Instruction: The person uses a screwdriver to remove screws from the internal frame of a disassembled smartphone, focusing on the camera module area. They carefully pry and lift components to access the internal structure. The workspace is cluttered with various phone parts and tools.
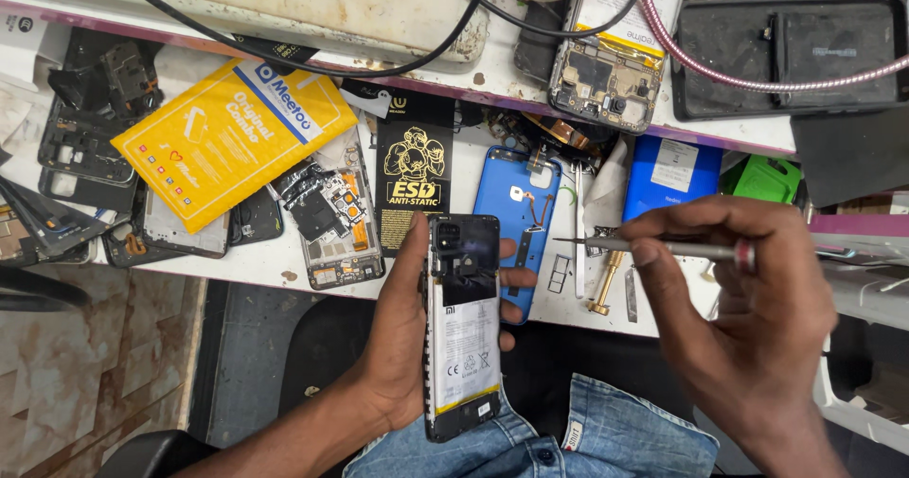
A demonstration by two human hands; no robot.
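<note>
My left hand grips an opened smartphone with its back cover off, so the white battery and black upper shield show. It is held upright over my lap, near the bench's front edge. My right hand holds a slim metal screwdriver level, with the tip pointing left and ending a short way right of the phone, apart from it. A blue phone back cover lies on the bench just behind the phone.
The white bench holds a yellow packet, a black anti-static packet, an opened phone body, dark phone frames, a blue box and a green item. A shelf behind carries a circuit-board phone, a black tray and cables.
</note>
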